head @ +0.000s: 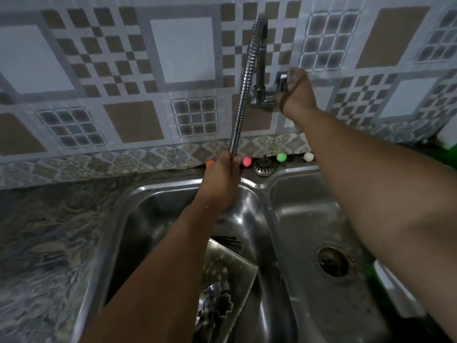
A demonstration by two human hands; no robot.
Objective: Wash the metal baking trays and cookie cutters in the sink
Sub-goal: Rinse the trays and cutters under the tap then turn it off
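Baking trays [227, 266], shiny flat metal, lean stacked in the left basin of a double stainless sink [262, 184], partly hidden behind the left forearm. Cookie cutter [223, 305] with a scalloped flower outline, metal, lies on the trays toward the near edge; others beside it too blurred to tell apart. Left hand [221, 184] has its fingers curled round the lower end of a ribbed, flexible chrome faucet hose [243, 90] that arcs up and over from the wall fitting. Right hand [295, 92] reaches to the wall and grips the chrome tap handle [283, 81]. Right basin shows a round drain [332, 262]. Loose metal strainer [262, 168] sits on the sink's back ledge among small round coloured balls [281, 157]. Patterned geometric tiles [183, 50] on the wall; marbled stone counter [47, 231] at left.
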